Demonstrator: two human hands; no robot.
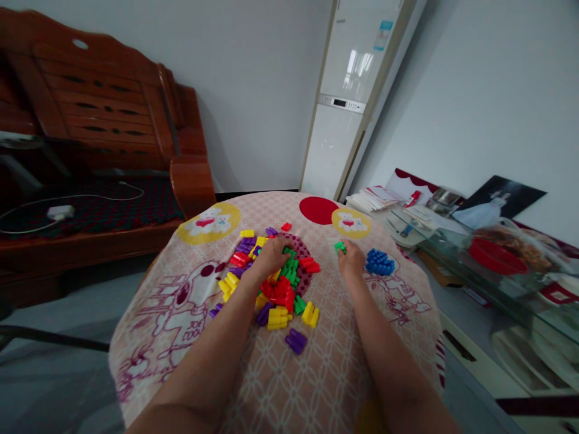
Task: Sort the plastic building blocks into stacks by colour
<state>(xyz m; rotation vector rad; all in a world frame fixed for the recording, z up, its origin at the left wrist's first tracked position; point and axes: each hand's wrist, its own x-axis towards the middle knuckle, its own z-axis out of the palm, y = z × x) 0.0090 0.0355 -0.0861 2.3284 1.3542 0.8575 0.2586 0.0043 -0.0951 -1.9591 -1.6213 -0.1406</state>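
Green block pinched in my right hand
Best kept clear of blue blocks toward the right edge of the table; my left hand's grip I can't tell.

A heap of coloured blocks lies on the bench — the left hand touches it, the right hand holds a green block to the heap's right — and blue blocks sit farther right.
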